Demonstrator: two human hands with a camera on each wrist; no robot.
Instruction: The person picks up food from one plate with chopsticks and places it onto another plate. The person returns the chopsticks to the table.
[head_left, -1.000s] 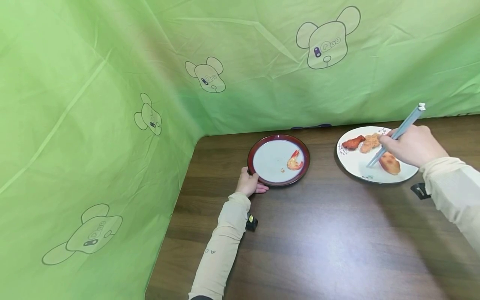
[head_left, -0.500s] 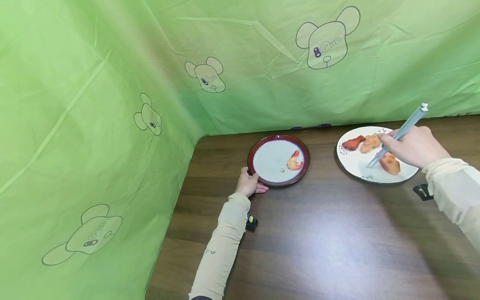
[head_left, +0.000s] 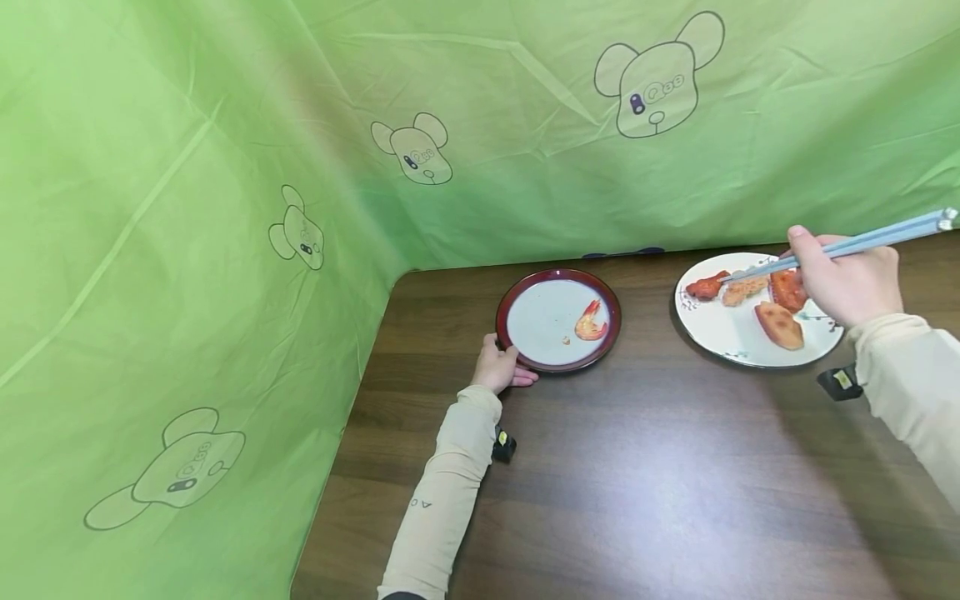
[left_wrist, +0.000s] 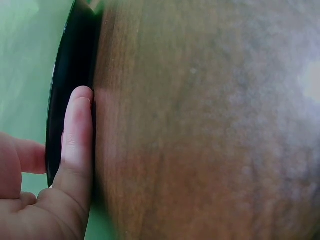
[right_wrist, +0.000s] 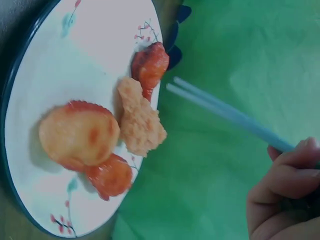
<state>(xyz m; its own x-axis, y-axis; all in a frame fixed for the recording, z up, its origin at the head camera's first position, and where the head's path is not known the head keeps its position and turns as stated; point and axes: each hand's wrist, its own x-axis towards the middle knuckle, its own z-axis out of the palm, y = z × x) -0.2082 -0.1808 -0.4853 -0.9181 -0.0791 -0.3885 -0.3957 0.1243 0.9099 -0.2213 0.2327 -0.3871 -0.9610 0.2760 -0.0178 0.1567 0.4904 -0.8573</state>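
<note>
My left hand (head_left: 497, 368) grips the near-left rim of a round plate (head_left: 536, 325) with a dark red edge. In the left wrist view, fingers lie on both sides of its dark rim (left_wrist: 59, 95). A shrimp (head_left: 591, 322) and a small crumb lie on that plate. My right hand (head_left: 855, 282) holds a pair of light blue chopsticks (head_left: 892, 235) over a white oval plate (head_left: 708, 323). Their tips, slightly apart, hover close to a red-brown drumstick (right_wrist: 150, 65) and a crumbed fried piece (right_wrist: 140, 125). A golden-brown oval piece (head_left: 779, 326) and a glossy reddish piece (head_left: 787, 290) lie nearer my hand.
Both plates stand on a dark wooden table (head_left: 615, 467). Green cloth (head_left: 510, 200) with bear drawings hangs along its back and left sides. Dark wrist-camera mounts show at the left wrist (head_left: 503, 446) and right wrist (head_left: 840, 383).
My right hand has turned, swinging the chopsticks from steep to nearly flat. Their tips have moved from beside the golden-brown piece up and left to the drumstick. My left hand stays put.
</note>
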